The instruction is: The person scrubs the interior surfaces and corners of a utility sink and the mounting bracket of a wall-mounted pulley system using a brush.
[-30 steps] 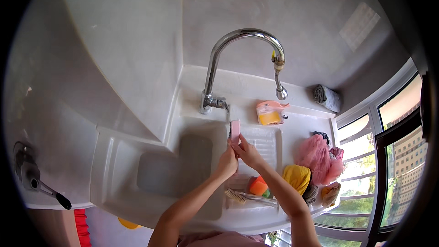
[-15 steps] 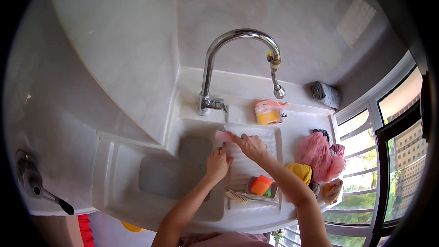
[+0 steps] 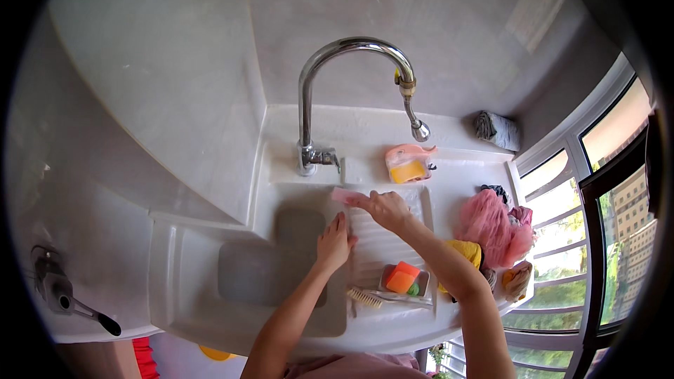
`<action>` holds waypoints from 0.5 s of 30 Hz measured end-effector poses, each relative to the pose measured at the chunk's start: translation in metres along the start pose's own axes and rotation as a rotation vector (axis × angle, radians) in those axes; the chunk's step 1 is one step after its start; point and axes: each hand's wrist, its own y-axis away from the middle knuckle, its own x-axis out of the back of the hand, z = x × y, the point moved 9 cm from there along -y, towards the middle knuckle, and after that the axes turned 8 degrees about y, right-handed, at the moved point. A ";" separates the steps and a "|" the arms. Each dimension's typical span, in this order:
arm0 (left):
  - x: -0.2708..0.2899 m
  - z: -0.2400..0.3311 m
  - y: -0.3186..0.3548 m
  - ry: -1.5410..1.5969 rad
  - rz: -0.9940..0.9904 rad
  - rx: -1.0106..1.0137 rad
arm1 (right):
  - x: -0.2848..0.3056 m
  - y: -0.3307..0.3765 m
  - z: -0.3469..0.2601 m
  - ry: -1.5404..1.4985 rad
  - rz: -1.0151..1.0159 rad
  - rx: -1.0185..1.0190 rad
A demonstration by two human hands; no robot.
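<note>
Two hands over washboard, right hand fingers pinching pink soap, left hand flat, empty

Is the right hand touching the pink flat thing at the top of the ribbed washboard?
Touching. In the head view, the right hand has its fingers closed on one end of the pink flat thing, with no gap between them, above the ribbed washboard.
</note>
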 end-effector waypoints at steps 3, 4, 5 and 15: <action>-0.001 0.003 -0.003 0.025 -0.031 0.014 | -0.009 -0.003 0.014 0.047 -0.002 -0.009; -0.003 0.002 -0.005 0.046 -0.053 0.043 | -0.012 0.001 0.011 0.019 0.130 0.029; -0.001 0.002 -0.005 0.044 -0.054 0.043 | -0.006 0.004 0.007 -0.012 0.263 0.070; -0.002 0.003 -0.019 -0.040 -0.186 0.052 | -0.028 0.018 0.023 -0.065 0.323 -0.045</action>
